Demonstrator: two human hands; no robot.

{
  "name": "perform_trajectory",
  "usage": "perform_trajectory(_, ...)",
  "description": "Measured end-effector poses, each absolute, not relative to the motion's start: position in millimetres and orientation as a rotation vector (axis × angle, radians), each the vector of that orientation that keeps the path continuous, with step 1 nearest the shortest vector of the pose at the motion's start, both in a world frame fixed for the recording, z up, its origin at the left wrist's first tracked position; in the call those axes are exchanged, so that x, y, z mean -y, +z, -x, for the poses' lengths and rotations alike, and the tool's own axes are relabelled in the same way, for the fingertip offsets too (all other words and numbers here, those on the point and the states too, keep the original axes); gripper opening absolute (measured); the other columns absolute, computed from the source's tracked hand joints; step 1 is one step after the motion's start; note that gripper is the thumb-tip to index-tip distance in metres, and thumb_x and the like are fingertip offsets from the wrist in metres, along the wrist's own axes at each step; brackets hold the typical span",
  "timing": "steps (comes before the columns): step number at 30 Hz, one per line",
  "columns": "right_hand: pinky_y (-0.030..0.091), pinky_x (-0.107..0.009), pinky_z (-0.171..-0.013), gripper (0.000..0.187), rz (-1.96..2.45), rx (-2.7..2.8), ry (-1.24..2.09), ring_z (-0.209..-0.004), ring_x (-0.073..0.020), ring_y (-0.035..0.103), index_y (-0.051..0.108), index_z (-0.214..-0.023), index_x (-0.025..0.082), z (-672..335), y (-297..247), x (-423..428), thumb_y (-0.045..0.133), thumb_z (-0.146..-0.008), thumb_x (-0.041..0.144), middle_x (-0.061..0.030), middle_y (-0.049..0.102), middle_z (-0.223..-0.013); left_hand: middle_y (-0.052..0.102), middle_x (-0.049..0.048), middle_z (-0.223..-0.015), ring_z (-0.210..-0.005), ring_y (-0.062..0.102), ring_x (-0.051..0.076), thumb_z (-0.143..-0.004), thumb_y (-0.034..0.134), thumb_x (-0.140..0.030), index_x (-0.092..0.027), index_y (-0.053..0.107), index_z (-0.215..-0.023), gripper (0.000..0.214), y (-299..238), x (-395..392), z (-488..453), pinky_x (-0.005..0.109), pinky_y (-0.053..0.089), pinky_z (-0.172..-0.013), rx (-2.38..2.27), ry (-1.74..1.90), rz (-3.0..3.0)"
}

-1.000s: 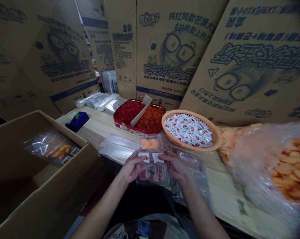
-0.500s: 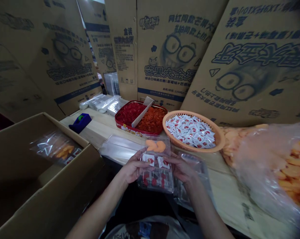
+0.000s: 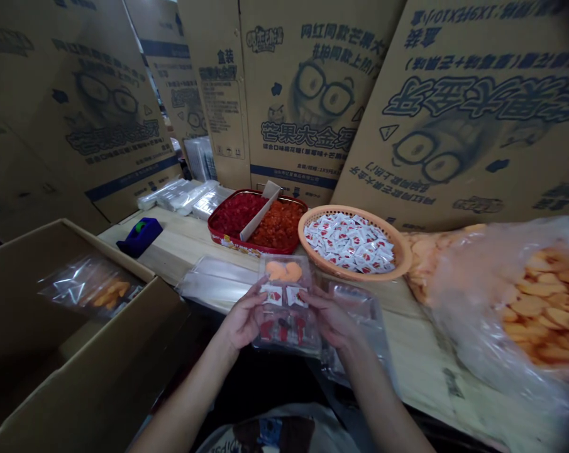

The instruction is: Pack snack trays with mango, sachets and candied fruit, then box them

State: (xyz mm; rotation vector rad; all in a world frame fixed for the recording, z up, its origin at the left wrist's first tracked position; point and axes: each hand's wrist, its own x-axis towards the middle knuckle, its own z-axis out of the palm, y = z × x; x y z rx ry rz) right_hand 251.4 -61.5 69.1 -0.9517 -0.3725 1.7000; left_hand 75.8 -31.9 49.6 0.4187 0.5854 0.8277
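Two hands around clear plastic pack

Left hand and right hand angle inward — palms down, close together; fingers spread.

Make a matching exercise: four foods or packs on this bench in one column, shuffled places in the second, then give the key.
Things:
1. Diced red pieces
2. Diced orange pieces
3. White sachets with red marks
4. Clear plastic bag of orange strips

Places:
A. Round orange woven basket
B. Open brown cardboard box
C. Left compartment of the red tin tray
D. Right compartment of that tray

Pairs: 1-C, 2-D, 3-A, 4-B
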Motion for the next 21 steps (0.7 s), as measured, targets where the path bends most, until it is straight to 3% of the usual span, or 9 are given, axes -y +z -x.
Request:
perform_trajectory(5,0.053,-0.023,-0.067,0.033,0.94,0.401,1.719,-0.075,-0.0138,0.065,0.064,-0.085,0.019,-258,67,62,0.075,-0.055,0.011,0.0006,0.069,-0.084,0.061,0.0045,-0.111,-0.091,0.062,0.017,-0.068,0.054,0.0,-0.023,0.044,-0.123,0.06,48,30,-72,0.04,0.044,-0.092,-0.578,0.851,-0.448)
perform_trajectory(11,0.054,-0.031,-0.07,0.025,0.948,0.408,1.823,-0.079,-0.0186,0.065,0.066,-0.083,0.02,-269,59,58,0.071,-0.059,0.015,-0.0012,0.07,-0.087,0.062,0.0051,-0.109,-0.096,0.06,0.019,-0.065,0.057,0.0,-0.023,0.045,-0.123,0.062,48,35,-73,0.041,0.043,-0.092,-0.587,0.821,-0.482)
perform_trajectory(14,0.055,-0.031,-0.065,0.033,1.006,0.452,1.808,-0.083,-0.0197,0.064,0.066,-0.09,0.021,-269,60,57,0.072,-0.058,0.014,-0.0013,0.069,-0.094,0.06,0.0066,-0.112,-0.094,0.061,0.02,-0.07,0.059,-0.009,-0.024,0.044,-0.125,0.059,50,33,-76,0.041,0.045,-0.088,-0.625,0.781,-0.659)
perform_trajectory(18,0.055,-0.025,-0.054,0.03,1.068,0.363,1.728,-0.073,-0.0166,0.065,0.066,-0.081,0.022,-276,62,57,0.07,-0.055,0.008,0.0016,0.07,-0.085,0.06,0.0104,-0.11,-0.095,0.059,0.021,-0.085,0.041,-0.035,-0.019,0.052,-0.118,0.038,48,-2,-71,0.036,0.048,-0.078,-1.003,0.695,-1.419)
perform_trajectory(21,0.055,-0.026,-0.055,0.025,1.099,0.296,1.637,-0.071,-0.0156,0.065,0.067,-0.077,0.022,-286,63,57,0.066,-0.057,0.006,0.0024,0.07,-0.081,0.059,0.011,-0.108,-0.105,0.051,0.023,-0.078,0.056,-0.03,-0.016,0.061,-0.102,0.028,40,-51,-57,0.035,0.042,-0.087,-1.232,0.676,-1.694)
